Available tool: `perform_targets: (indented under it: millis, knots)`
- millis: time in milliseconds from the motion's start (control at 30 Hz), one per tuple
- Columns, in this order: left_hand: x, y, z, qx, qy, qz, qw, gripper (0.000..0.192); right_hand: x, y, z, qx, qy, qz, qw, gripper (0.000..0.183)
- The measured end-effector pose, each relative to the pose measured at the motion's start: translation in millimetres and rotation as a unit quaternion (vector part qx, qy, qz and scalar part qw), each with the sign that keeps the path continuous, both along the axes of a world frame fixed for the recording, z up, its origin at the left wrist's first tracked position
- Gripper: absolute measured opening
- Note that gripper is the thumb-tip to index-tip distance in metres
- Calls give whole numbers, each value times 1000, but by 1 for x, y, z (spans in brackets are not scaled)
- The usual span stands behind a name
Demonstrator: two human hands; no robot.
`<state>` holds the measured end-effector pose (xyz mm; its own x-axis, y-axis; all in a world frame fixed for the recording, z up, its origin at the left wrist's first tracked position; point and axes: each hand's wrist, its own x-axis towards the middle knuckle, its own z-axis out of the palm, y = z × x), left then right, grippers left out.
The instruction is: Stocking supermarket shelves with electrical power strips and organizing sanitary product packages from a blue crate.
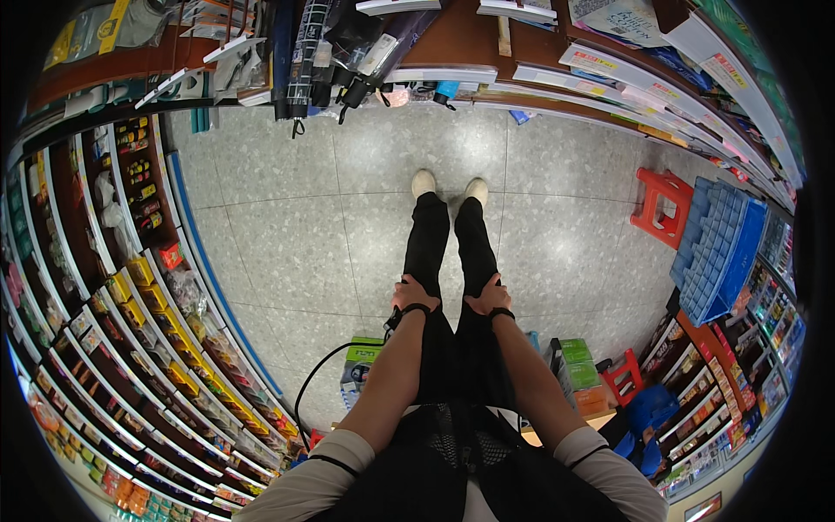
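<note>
My left hand (pixel 415 295) rests on my left thigh, its fingers curled over the black trousers (pixel 427 245). On the other leg lies my right hand (pixel 489 297), also bent around the trouser cloth near the knee. Neither hand shows an object in it. A dark band circles each wrist, and a black cable (pixel 319 368) loops out from the left one. Below the hands my pale shoes (pixel 423 183) stand on the grey speckled tile floor (pixel 287 215).
Shelves of packaged goods (pixel 163 313) line the left. Folding umbrellas (pixel 306 59) hang from the shelf ahead. At right are a red plastic stool (pixel 662 207) and a blue crate (pixel 717 251). Green boxes (pixel 577 365) and a person in a blue cap (pixel 651 406) are at lower right.
</note>
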<state>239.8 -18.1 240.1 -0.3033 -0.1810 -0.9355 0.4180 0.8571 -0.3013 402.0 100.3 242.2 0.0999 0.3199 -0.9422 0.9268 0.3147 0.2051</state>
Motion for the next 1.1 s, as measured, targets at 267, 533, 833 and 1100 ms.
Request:
perform_targets:
  millis: [267, 533, 833, 1100]
  knots:
    - [7, -4, -1, -18, -28, 26, 999, 123, 12, 5, -5, -31, 2, 4, 1000, 127]
    - [15, -12, -9, -4, 5, 41, 999, 112, 9, 5, -6, -18, 21, 14, 1000, 126]
    - [33, -26, -18, -3, 10, 40, 999, 113, 17, 7, -2, 10, 15, 24, 1000, 124]
    - [25, -42, -12, -41, -41, 39, 998, 121, 11, 4, 4, 23, 2, 6, 1000, 129]
